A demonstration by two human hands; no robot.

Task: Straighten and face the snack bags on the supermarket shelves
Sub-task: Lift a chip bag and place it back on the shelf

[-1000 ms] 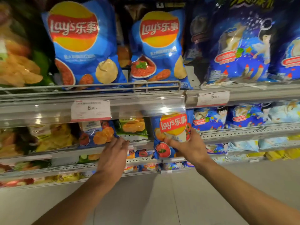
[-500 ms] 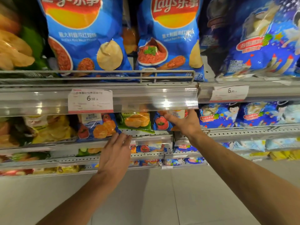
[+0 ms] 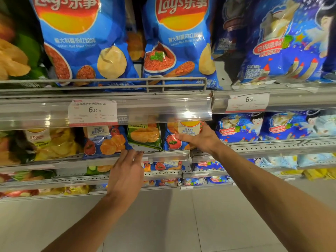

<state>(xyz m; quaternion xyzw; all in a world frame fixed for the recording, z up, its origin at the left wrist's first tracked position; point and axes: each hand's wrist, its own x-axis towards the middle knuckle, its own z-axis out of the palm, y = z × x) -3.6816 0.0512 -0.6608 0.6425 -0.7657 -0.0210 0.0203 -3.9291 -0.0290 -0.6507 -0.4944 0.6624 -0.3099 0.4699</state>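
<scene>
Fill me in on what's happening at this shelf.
A person is tidying snack bags on supermarket shelves. The right hand grips a small blue Lay's bag on the second shelf, under the price rail, beside a green chip bag. The left hand rests with straight fingers on that shelf's front edge, just below another small blue bag. Two large blue Lay's bags stand facing out on the shelf above.

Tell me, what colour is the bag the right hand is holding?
Mostly blue, with a white label; the bag in the right hand shows in the head view.
</scene>
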